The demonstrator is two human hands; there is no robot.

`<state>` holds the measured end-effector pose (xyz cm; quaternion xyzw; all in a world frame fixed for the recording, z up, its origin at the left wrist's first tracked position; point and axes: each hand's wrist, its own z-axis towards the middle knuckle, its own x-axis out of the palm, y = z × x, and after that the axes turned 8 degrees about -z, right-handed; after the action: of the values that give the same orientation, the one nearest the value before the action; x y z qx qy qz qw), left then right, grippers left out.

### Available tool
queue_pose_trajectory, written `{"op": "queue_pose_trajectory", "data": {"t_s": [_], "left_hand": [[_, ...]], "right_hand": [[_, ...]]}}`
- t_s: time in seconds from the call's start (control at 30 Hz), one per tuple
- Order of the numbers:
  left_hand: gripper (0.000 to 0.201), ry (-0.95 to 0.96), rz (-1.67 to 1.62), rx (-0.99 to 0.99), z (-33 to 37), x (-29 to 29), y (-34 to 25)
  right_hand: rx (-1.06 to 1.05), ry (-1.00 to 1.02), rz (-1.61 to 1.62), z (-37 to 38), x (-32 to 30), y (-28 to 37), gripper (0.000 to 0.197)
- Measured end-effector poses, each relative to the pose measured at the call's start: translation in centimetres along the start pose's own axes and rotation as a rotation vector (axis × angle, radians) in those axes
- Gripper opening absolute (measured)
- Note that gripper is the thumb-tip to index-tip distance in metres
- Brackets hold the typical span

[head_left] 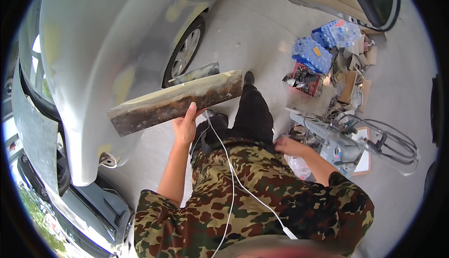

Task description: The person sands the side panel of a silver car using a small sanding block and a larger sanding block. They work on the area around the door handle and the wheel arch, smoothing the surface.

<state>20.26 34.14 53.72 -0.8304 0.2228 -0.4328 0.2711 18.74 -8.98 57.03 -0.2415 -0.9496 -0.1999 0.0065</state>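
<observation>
My left hand (pixel 185 128) grips a long, flat filler board (pixel 175 100) by its near edge, thumb on top. The board is stained brown and grey, with a pale cream band along its far side. Just beyond it shows a smaller flat plate (pixel 199 72) with pale smears; whether the two touch is unclear. At my right hip is my right hand (pixel 291 146), close to the dark trousers (pixel 255 117). Its fingertips are partly hidden, and no held object shows there.
A silver car (pixel 93 47) with yellowish filler patches stands left, its wheel (pixel 187 50) beyond the board. Blue-wrapped bottle packs (pixel 312 54), a red crate (pixel 304 81), cardboard boxes (pixel 351 87) and a grey machine with cables (pixel 334 141) are at right. A white cord (pixel 232 169) hangs down my front.
</observation>
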Motion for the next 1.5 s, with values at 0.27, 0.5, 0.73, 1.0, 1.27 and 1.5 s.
{"op": "queue_pose_trajectory", "data": {"t_s": [0.27,0.5,0.73,1.0,1.27,1.5], "left_hand": [[0.036,-0.098,0.233,0.099,5.1,-1.8,4.6],[0.024,-0.225,0.356,0.08,13.4,1.9,8.6],[0.024,-0.259,0.256,0.115,16.5,3.9,15.6],[0.024,-0.166,0.123,0.148,18.9,3.1,18.2],[0.033,0.048,0.237,0.282,22.1,-0.7,20.9],[0.073,0.248,0.429,0.481,29.6,-8.6,30.2]], "right_hand": [[-0.454,-0.338,-0.654,15.6,-3.0,8.9,0.046],[-0.526,0.769,-0.705,24.1,0.9,8.1,0.04],[-0.635,0.942,-0.666,20.1,-6.0,3.3,0.029],[-0.192,0.17,-0.583,31.7,-24.8,1.2,0.039],[-0.57,0.02,0.978,46.9,-25.6,8.1,0.03],[-0.953,0.419,1.018,59.7,-27.1,11.6,0.035]]}}
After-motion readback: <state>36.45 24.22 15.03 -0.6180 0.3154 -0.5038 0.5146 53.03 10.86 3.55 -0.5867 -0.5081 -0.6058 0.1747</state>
